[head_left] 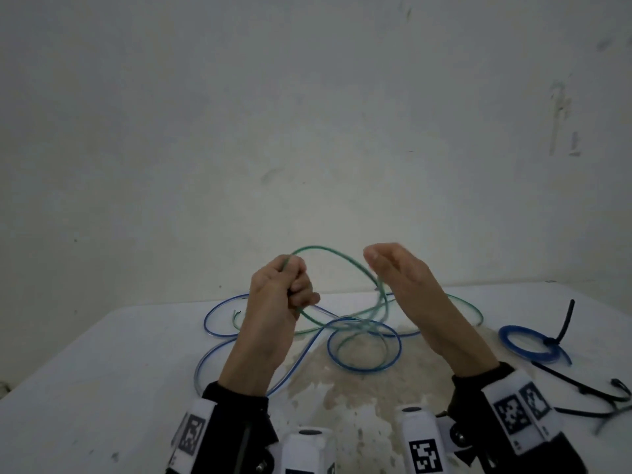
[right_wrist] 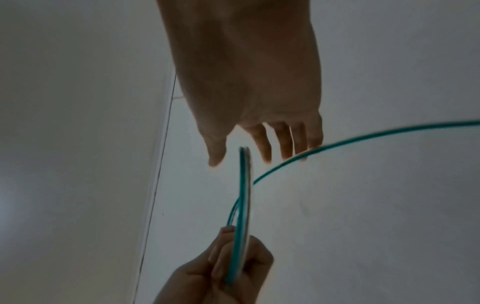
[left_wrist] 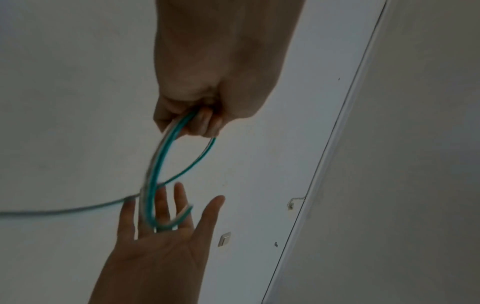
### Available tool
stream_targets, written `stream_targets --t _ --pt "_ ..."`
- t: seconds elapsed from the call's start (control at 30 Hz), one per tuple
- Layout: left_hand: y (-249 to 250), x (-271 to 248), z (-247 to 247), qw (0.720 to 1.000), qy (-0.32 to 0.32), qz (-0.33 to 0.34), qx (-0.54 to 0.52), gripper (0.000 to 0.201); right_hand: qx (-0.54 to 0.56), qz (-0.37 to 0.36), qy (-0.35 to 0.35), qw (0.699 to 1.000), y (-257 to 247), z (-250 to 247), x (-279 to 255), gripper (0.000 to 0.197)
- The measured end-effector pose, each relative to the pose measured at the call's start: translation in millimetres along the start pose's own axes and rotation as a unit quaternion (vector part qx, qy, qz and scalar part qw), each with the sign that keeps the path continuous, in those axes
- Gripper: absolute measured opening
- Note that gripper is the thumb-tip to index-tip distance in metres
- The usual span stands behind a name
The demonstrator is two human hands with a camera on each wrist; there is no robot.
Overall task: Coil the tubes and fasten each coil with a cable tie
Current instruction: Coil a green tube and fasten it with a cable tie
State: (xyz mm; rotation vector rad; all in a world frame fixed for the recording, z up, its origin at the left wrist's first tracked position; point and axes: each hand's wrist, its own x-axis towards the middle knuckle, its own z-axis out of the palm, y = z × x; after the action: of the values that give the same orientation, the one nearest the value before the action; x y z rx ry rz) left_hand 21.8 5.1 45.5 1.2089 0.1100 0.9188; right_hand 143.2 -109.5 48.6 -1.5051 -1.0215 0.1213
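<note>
My left hand [head_left: 289, 285] is raised above the table and grips a loop of the green tube [head_left: 337, 256]; in the left wrist view its fingers [left_wrist: 205, 121] curl round two strands of the green tube [left_wrist: 158, 164]. My right hand [head_left: 393, 268] is held up beside the loop with straight fingers [right_wrist: 285, 142], the green tube [right_wrist: 363, 136] running past their tips. The rest of the green tube lies tangled on the table with a loose blue tube [head_left: 362, 347]. A coiled blue tube [head_left: 528, 343] with a black cable tie [head_left: 566, 319] lies at the right.
The white table [head_left: 102, 371] has a worn, stained patch near its front middle. Loose black cable ties [head_left: 588, 388] lie near the right edge. A pale wall [head_left: 307, 131] rises behind the table.
</note>
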Motion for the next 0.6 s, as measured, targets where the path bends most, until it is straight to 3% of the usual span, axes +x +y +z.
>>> stream_targets --t 0.07,0.1,0.17,0.23,0.3,0.4,0.5,0.6 --pt "-2.7 2.2 -0.9 0.997 0.056 0.031 -0.034 0.033 -0.029 0.035 0.04 0.998 1.9 1.5 0.9 0.061" --pt "-3.9 2.5 -1.0 0.995 0.08 0.047 -0.041 0.034 -0.016 0.074 0.021 0.997 0.8 3.5 0.2 0.063" --pt "-7.5 3.0 -0.1 0.99 0.111 0.071 -0.047 0.034 0.075 0.14 -0.055 0.986 -1.1 9.4 -3.6 0.049" --pt "-11.4 3.2 2.1 0.989 0.121 0.07 -0.049 0.034 0.15 0.128 -0.093 0.976 -3.1 15.0 -6.3 0.025" --pt "-14.9 2.4 2.6 0.993 0.104 0.041 -0.04 0.032 0.152 0.084 -0.089 0.981 -0.9 20.1 -6.8 0.019" --pt "-17.8 0.6 0.8 0.998 0.032 -0.001 0.051 0.025 0.006 -0.011 -0.085 0.996 1.4 22.1 -5.2 0.024" --pt "-20.9 1.1 -0.8 0.989 -0.012 0.001 0.148 0.02 -0.207 -0.108 -0.139 0.962 3.6 16.6 -4.3 0.024" --pt "-17.8 0.2 -3.9 0.993 -0.072 -0.055 0.077 0.02 -0.306 -0.112 -0.161 0.931 1.4 4.3 -4.1 0.028"
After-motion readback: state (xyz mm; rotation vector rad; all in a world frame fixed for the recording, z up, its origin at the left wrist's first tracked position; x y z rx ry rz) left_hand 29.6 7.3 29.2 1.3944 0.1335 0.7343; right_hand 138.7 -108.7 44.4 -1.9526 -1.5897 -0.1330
